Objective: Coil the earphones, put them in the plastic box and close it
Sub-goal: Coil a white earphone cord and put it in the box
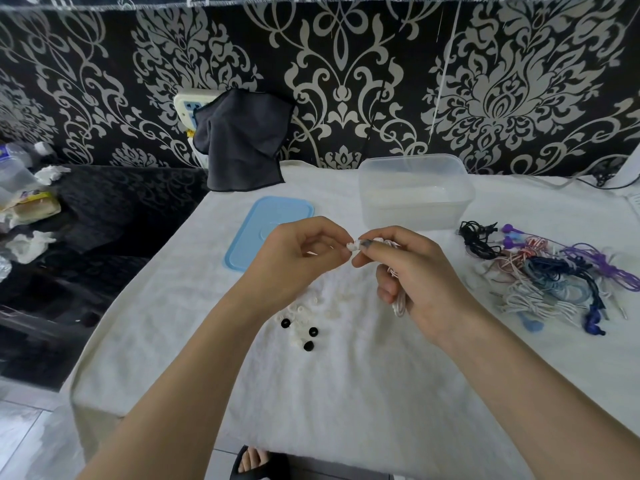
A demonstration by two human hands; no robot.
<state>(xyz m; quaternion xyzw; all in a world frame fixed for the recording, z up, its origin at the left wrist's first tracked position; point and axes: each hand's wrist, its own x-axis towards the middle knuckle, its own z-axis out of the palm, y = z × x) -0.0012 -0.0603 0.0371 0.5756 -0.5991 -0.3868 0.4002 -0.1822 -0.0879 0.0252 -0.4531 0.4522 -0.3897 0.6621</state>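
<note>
The earphones, a pale pink-white set, sit in the centre of the frame above the counter, gathered in the right hand. Their cord runs roughly top to bottom through that palm, a loop showing below the curled fingers, while the bud end points left toward the other hand. The right hand is clenched round the cord, thumb and forefinger pinching near the bud. The left hand meets it from the left, its fingertips pinched on the bud's small white tip.

Under the left wrist lies a scatter of ear tips, three black and several white, right below the hands. Behind the hands, the blue lid lies flat, partly hidden by the left hand. To its right, in the upper centre, the clear box stands open and apart from the lid. At the right of the frame a pile of cords, black, purple, red-white, blue and white, lies tangled just beside the box.

The counter is covered by a white cloth. A dark cloth hangs over a socket on black wallpaper with a pale floral pattern. A dark surface with crumpled papers fills the left edge; a sandalled foot shows at the bottom.
</note>
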